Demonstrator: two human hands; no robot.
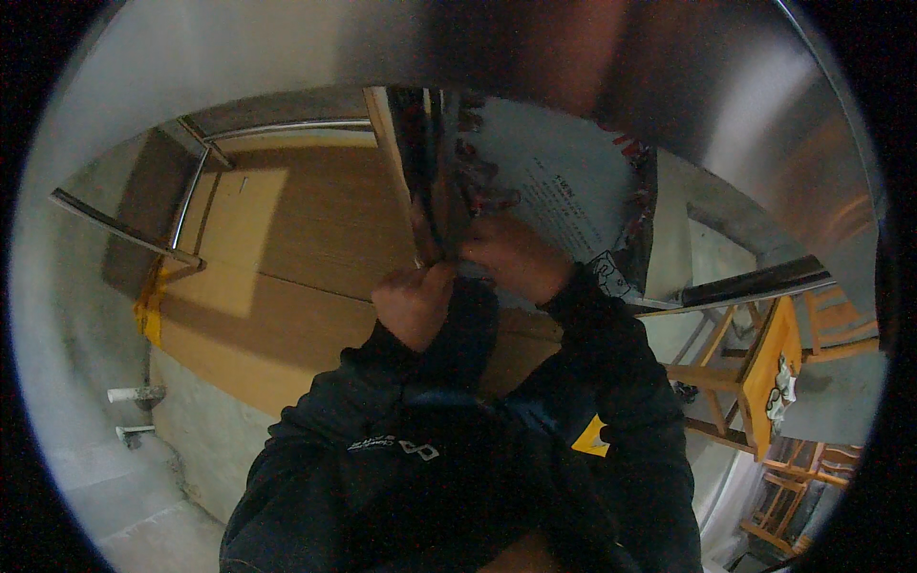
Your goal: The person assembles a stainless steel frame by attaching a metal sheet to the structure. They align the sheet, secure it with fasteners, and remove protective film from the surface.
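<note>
My left hand (415, 304) is closed, thumb uppermost, at the lower end of a narrow upright metal-edged frame (390, 158). What its fingers hold is hidden. Just to the right, my right hand (521, 256) is curled with its fingertips turned toward the left hand, against a dark strip (435, 181) beside the frame. Whatever it pinches is too dark to make out. Beyond the right hand lies a pale printed sheet (554, 177) with red marks and ragged edges. Both forearms wear dark sleeves.
Brown cardboard (325, 248) covers the floor at the left, with a metal-legged frame (196, 205) on it. A large shiny curved surface (669, 67) spans the top. White pipe ends (136, 393) jut out at lower left. A wooden table (772, 382) and chairs stand at the right.
</note>
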